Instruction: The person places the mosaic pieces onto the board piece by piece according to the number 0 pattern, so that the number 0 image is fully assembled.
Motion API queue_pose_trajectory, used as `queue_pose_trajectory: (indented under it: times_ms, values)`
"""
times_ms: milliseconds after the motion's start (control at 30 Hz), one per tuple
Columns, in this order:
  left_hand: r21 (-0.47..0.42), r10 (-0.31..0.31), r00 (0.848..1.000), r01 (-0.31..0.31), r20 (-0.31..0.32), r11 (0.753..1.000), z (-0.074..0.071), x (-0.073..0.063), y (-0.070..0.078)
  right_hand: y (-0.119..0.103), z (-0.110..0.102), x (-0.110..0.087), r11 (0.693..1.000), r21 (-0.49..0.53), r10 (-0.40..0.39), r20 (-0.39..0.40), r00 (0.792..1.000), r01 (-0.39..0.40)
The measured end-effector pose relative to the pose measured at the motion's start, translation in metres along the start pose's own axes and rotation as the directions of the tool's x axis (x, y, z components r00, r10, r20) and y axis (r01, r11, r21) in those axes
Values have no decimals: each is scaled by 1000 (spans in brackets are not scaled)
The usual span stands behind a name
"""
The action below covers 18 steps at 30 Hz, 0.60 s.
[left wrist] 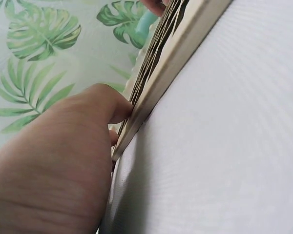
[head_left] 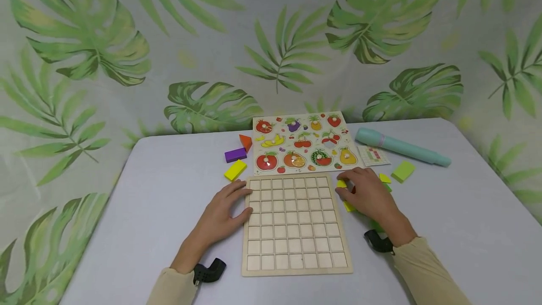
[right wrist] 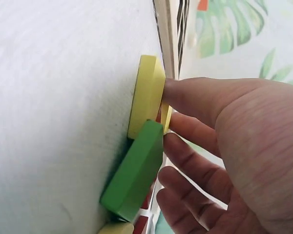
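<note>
A square wooden grid board [head_left: 296,220] lies on the table between both hands. My left hand [head_left: 224,208] rests at its left edge, fingers and thumb spread along the rim; in the left wrist view, the hand [left wrist: 68,141] touches the board's edge [left wrist: 158,83]. Beside the board's right edge, my right hand [head_left: 368,192] has thumb and index finger around a small yellow block [head_left: 341,184]. In the right wrist view, the thumb is right at a larger yellow block [right wrist: 145,97], and a green block [right wrist: 134,170] lies under the other fingers. The palm hides some blocks from the head view.
Behind the grid board stands a fruit puzzle board [head_left: 283,154]. Orange [head_left: 245,142], purple [head_left: 235,155] and yellow [head_left: 235,170] blocks lie at left. At right are a light green block [head_left: 403,172], a small printed card [head_left: 374,156] and a teal tube-shaped object [head_left: 402,147].
</note>
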<state>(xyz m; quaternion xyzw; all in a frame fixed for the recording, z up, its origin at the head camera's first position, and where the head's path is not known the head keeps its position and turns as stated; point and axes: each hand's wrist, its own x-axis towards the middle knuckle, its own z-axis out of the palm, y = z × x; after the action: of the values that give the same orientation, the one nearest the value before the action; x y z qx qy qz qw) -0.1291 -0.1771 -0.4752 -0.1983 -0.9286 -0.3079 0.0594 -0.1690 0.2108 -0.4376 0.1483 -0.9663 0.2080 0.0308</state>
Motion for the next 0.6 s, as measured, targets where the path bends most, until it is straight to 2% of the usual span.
queue_pose_trajectory:
  times_ms: [267, 433, 600]
  values:
    - [-1, -4, 1000, 4, 3, 1000, -1, 0, 0, -7, 1, 2, 1000, 13, 4, -14, 1000, -3]
    - [-7, -9, 1000, 9, 9, 1000, -1, -1, 0, -18, -2, 7, 997, 77, 33, -2, 999, -33]
    - [-5, -13, 1000, 13, 13, 1000, -1, 0, 1, -35, 1, 15, 990, 141, 5, -1, 1000, -5]
